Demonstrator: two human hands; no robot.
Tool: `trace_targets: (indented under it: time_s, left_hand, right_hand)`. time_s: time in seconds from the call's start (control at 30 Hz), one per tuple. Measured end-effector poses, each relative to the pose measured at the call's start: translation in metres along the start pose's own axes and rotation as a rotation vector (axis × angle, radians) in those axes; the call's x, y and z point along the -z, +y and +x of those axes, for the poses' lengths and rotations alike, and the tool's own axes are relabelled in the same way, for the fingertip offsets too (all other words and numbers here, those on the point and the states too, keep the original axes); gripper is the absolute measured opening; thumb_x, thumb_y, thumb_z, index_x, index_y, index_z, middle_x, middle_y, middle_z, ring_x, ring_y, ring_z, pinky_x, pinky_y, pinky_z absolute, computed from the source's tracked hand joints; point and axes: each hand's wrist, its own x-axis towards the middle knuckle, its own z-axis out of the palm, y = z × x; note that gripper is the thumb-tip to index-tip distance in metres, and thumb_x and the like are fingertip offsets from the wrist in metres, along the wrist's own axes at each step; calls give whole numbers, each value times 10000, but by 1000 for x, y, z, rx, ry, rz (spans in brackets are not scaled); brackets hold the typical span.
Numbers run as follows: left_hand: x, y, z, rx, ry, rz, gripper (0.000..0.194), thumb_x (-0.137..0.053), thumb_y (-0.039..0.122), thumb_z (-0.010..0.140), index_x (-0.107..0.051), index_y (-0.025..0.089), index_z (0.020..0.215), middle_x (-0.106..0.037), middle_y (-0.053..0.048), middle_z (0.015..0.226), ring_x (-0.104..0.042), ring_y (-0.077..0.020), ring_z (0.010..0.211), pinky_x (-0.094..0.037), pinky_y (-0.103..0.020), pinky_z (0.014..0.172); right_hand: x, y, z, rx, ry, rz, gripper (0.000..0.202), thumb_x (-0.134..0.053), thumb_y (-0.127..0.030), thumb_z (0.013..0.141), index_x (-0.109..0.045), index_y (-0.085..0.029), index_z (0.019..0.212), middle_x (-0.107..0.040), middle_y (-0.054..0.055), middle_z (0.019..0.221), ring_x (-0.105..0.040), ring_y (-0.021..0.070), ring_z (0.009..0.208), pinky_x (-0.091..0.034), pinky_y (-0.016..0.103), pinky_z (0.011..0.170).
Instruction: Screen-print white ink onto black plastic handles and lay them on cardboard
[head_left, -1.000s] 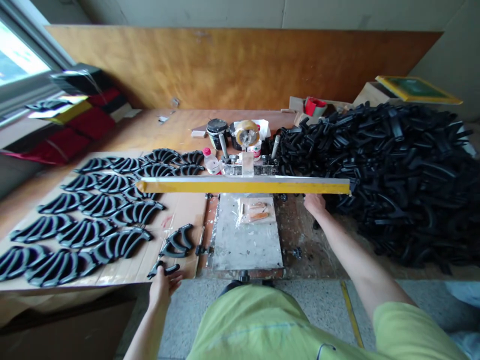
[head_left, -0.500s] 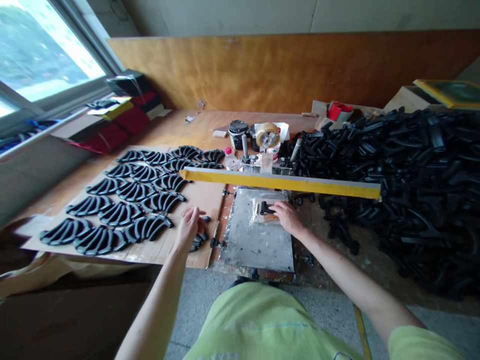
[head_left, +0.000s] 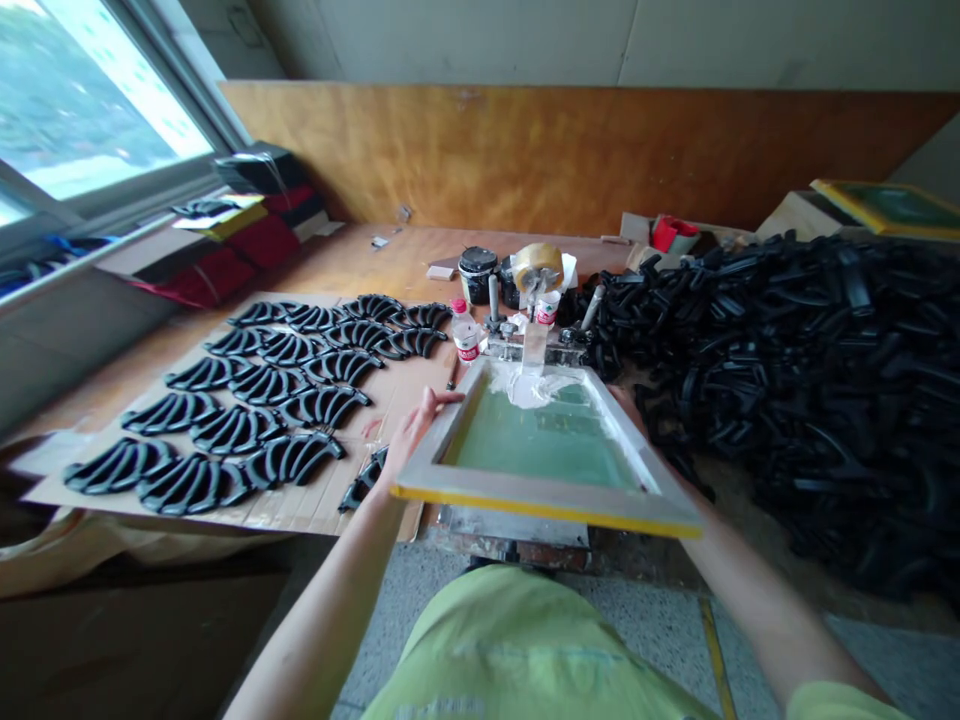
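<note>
A screen frame (head_left: 427, 472) with a green mesh and white paste near its far end is tilted over the grey metal plate (head_left: 517, 528). At its left side, my left hand (head_left: 415, 428) has its fingers against the rail and seems to grip it. My right hand (head_left: 626, 405) is beside the right rail, its fingers mostly hidden behind the frame. The black piece seen earlier on the plate is hidden under the frame. Rows of curved black parts (head_left: 236, 425) lie on cardboard (head_left: 401, 385) to the left.
A big heap of black parts (head_left: 810, 370) fills the right side. Behind the frame are a metal clamp (head_left: 493, 298), a tape roll (head_left: 537, 267), a black tub (head_left: 478, 274) and a red-capped bottle (head_left: 466, 335). Boxes (head_left: 262, 240) stand by the window.
The screen frame has swung down towards me over the plate. My left hand has moved up and right to its side; my right hand has left the black piece and moved right.
</note>
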Motion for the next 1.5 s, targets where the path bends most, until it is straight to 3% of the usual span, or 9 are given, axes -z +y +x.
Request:
trace_targets:
  time_s: [0.13, 0.3, 0.47, 0.73, 0.97, 1.07, 1.2, 1.33, 1.5]
  left_hand:
    - [10, -65, -17, 222, -88, 17, 692, -629, 580, 749, -551, 185, 1312, -692, -31, 831, -613, -152, 658, -452, -221, 561]
    - [3, -127, -12, 271, -46, -3, 808, -650, 528, 749, -388, 206, 1442, -690, -25, 826, -622, -157, 662, -469, -233, 579]
    - [6, -139, -7, 278, -49, 39, 742, -642, 534, 758, -458, 207, 1398, -695, -43, 897, -632, -165, 720, -479, -241, 619]
    - [8, -146, -7, 251, -28, 59, 680, -638, 537, 760, -531, 194, 1337, -698, -43, 953, -634, -167, 788, -482, -233, 661]
    - [8, -134, -10, 242, -14, -11, 669, -676, 520, 723, -566, 195, 1298, -697, -35, 833, -635, -174, 698, -487, -249, 594]
    - [7, -128, -11, 272, -8, -21, 687, -689, 518, 712, -557, 199, 1305, -690, -29, 804, -628, -168, 657, -475, -243, 560]
    - [7, -115, -13, 323, -40, -49, 731, -684, 524, 722, -498, 206, 1353, -686, -27, 815, -613, -153, 620, -464, -237, 537]
    - [11, -78, -14, 273, -67, -62, 726, -688, 526, 721, -499, 226, 1354, -683, -14, 833, -612, -151, 659, -457, -223, 557]
    - [5, -13, -1, 66, -6, -51, 498, -568, 589, 788, -677, 174, 1041, -675, -32, 931, -601, -153, 720, -464, -227, 597]
  right_hand:
    - [10, -13, 41, 96, 105, -64, 397, -570, -174, 834, -592, -140, 1229, -582, 131, 1237, -544, 241, 1157, -429, 392, 1023]
    - [-35, -74, 71, 254, -174, -181, 408, -638, -143, 799, -553, -158, 1197, -564, 143, 1188, -499, 273, 1155, -423, 403, 991]
    - [-55, -82, 51, 267, -378, -298, 141, -541, -69, 796, -618, -160, 872, -640, 106, 909, -567, 240, 926, -453, 337, 819]
    - [-19, -67, 16, 636, -618, -40, 250, -512, -11, 711, -641, -183, 838, -652, 44, 841, -579, 192, 861, -429, 278, 750]
    - [-34, -67, 8, 542, -328, -28, 266, -501, -22, 769, -661, -175, 918, -670, 80, 938, -567, 224, 975, -451, 336, 834]
    - [-32, -62, -6, 610, -362, 13, 280, -503, -42, 798, -664, -184, 978, -679, 77, 982, -578, 222, 1000, -455, 353, 878]
    - [-27, -70, 24, 420, -341, -58, 224, -609, -234, 846, -660, -239, 1064, -693, 38, 932, -621, 201, 865, -472, 309, 782]
    - [-19, -83, 83, 226, -247, -214, 570, -665, -261, 814, -491, -329, 1352, -696, 23, 1022, -632, 209, 878, -462, 291, 758]
    - [19, -44, 107, 15, -91, -213, 389, -559, -273, 873, -576, -268, 1262, -706, 34, 979, -636, 204, 854, -451, 295, 773]
